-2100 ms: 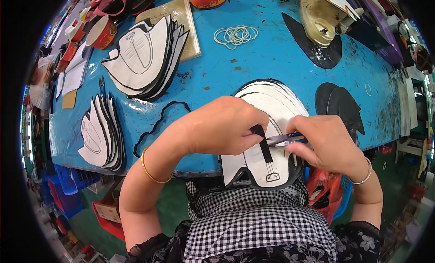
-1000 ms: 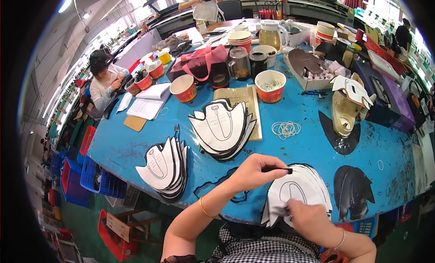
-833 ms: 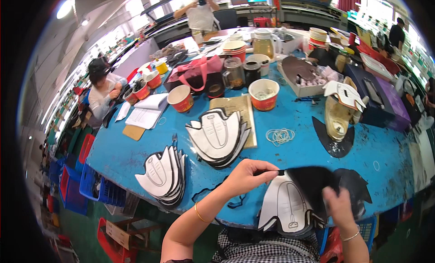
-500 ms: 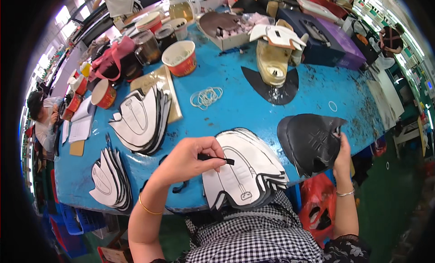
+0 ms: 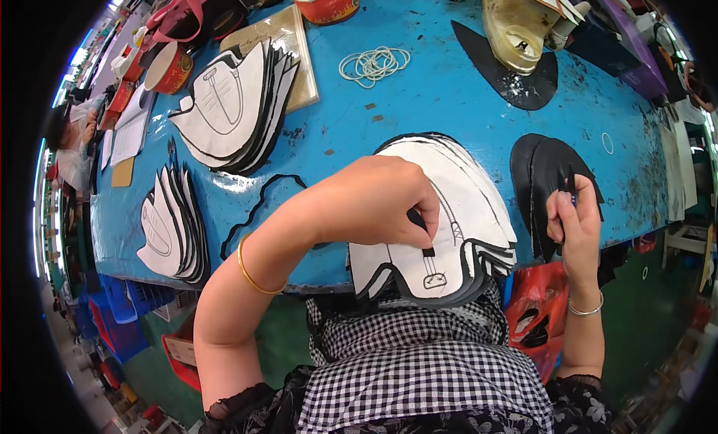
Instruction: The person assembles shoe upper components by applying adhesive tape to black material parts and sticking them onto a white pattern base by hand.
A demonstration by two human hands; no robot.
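My left hand (image 5: 396,198) is closed in a pinch on a narrow black strip (image 5: 428,252). The strip's end lies over the top piece of a stack of white, black-edged shoe-upper pieces (image 5: 407,273) at the table's front. That top piece bears a drawn outline. To the right, my right hand (image 5: 576,221) is closed around a slim dark tool (image 5: 571,183); its exact kind is hard to make out. Beneath that hand lie black, rounded, leather-like pieces (image 5: 532,179). A longer wavy black strip (image 5: 258,202) lies on the table beside my left forearm.
Two more stacks of white pieces, one larger (image 5: 228,112) and one smaller (image 5: 161,232), lie at the left. Pale rubber bands (image 5: 374,66) and a red paper bowl (image 5: 325,4) are farther back. A cream shoe last (image 5: 516,34) stands on black material. A red bag (image 5: 535,307) hangs below the edge.
My right hand has let go of the black piece, now lying on the table, and holds a slim dark tool. My left hand has brought the strip lower over the stack. The view has tilted down.
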